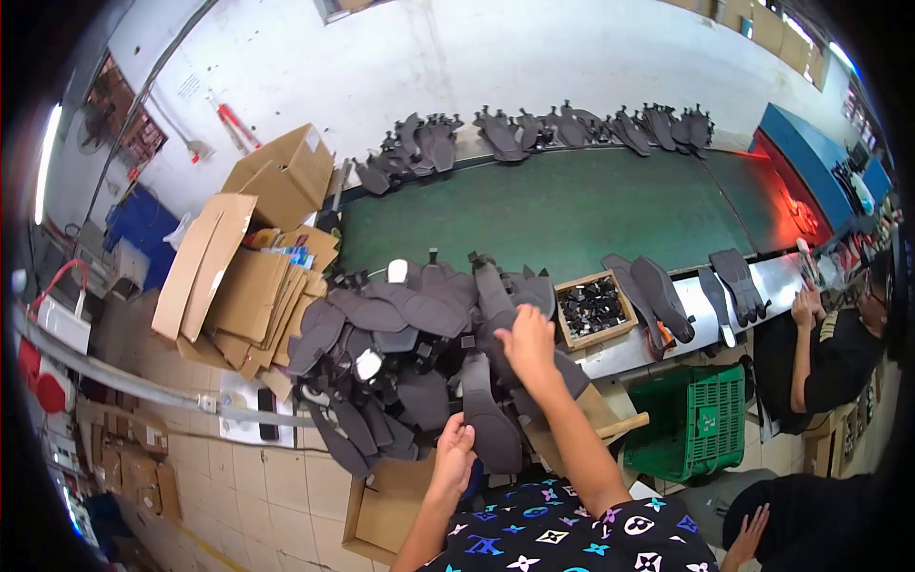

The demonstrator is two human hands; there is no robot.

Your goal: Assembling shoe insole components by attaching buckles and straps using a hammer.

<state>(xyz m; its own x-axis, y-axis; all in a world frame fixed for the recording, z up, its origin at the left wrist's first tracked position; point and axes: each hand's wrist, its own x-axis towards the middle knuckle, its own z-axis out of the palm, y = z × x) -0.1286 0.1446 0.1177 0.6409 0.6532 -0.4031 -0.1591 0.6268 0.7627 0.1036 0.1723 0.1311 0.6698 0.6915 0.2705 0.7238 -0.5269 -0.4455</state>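
Note:
My left hand (454, 455) is closed, with its fingertips beside the left edge of a dark grey sole-shaped pad (491, 427). Whatever those fingers hold, if anything, is hidden. Farther up, my right hand (527, 341) is closed at the lower end of a long dark grey strap-like pad (492, 291), which points away from me. Both hands work over a heap of similar dark grey pads (424, 311) with black clips. White pieces (368, 363) show among them.
A wooden box (597, 310) of small black parts stands right of the heap. Beyond runs a green conveyor belt (543, 206), with pads along its far edge. Cardboard boxes (250, 286) lie left. A green crate (688, 424) stands right, near a co-worker's hand (807, 303).

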